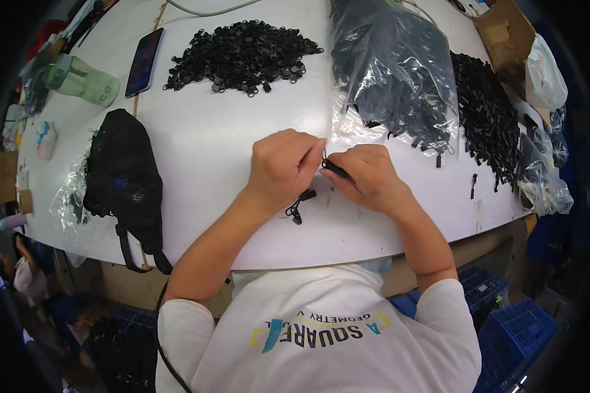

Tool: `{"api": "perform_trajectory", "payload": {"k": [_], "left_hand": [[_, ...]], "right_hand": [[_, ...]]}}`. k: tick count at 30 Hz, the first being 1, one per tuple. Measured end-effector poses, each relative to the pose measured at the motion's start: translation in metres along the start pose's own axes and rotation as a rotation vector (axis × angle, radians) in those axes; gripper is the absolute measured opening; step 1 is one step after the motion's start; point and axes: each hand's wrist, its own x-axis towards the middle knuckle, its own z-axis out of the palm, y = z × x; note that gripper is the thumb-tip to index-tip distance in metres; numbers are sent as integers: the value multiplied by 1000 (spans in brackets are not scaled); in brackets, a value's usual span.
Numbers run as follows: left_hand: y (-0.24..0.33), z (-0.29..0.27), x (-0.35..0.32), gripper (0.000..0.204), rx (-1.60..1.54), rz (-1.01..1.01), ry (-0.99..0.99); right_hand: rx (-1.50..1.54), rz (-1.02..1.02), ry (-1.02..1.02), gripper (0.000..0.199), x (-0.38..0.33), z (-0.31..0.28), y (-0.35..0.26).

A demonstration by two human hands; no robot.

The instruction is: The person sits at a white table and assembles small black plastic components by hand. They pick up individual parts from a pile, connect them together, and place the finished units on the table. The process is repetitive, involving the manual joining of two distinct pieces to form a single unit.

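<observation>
My right hand [372, 175] is closed, pinching a small black cord zipper pull [335, 168] between thumb and fingers. Against it, my left hand [283, 162] is also closed, its fingertips at the thin cord loop [324, 154] on the pull's end. What else the left fingers may hold is hidden. Just below the left hand, a few black zipper pulls with cord loops [297, 211] lie on the white table [210, 150]. Beyond both hands spreads a heap of small black ring-ended plastic pieces [242, 56].
A clear plastic bag of dark pieces [396, 72] lies beyond my right hand, with a long heap of black pulls [485, 118] beside it. To the left are a black pouch [123, 173], a phone [145, 62] and a green bottle [84, 81]. A cardboard box [505, 39] stands far right.
</observation>
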Motion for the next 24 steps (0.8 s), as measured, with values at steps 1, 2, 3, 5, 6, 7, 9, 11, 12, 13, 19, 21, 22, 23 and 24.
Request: {"api": "perform_trajectory", "payload": {"k": [1,2,3,5,6,7,9,11,12,13,19,21,22,23,24], "left_hand": [[2,1,0,5,-36,29,14],[2,3,0,6,-138,-30,-21],[2,4,1,7,-241,-89,-57],[1,4,3,10,-466,-249,-127],[1,1,5,10,-584,-350,-158],[2,0,6,9,-711,-455,-195],[-2,-4,5,9,-704,-477,-197],[-9,-3,2,9,-589,-415,-198],[-9,-1,2,9,-455,-320,-186],[-8,-2,2,9,-315,-225,-168],[-19,1,-3,20,196,217,-226],[-18,4,-1,19,186,229,-228],[-19,4,1,19,199,241,-231],[-19,5,-1,20,161,214,-232],[-18,7,-4,21,123,187,-232]], "right_hand": [[16,9,18,19,0,1,0],[31,19,37,19,0,3,0],[46,29,55,19,0,4,-1],[86,53,64,18,-1,5,-2],[105,66,70,17,0,6,-2],[117,60,57,17,-1,5,-2],[142,51,34,16,0,6,-4],[132,95,86,16,0,5,-9],[126,117,112,17,-1,5,-10],[113,137,152,17,-2,7,-8],[-198,271,-114,12,-4,8,-5],[-276,315,-225,12,-6,9,-4],[-293,313,-237,12,-3,9,-3],[-310,310,-249,13,-3,9,-3],[-313,323,-257,12,-6,9,-3]]}}
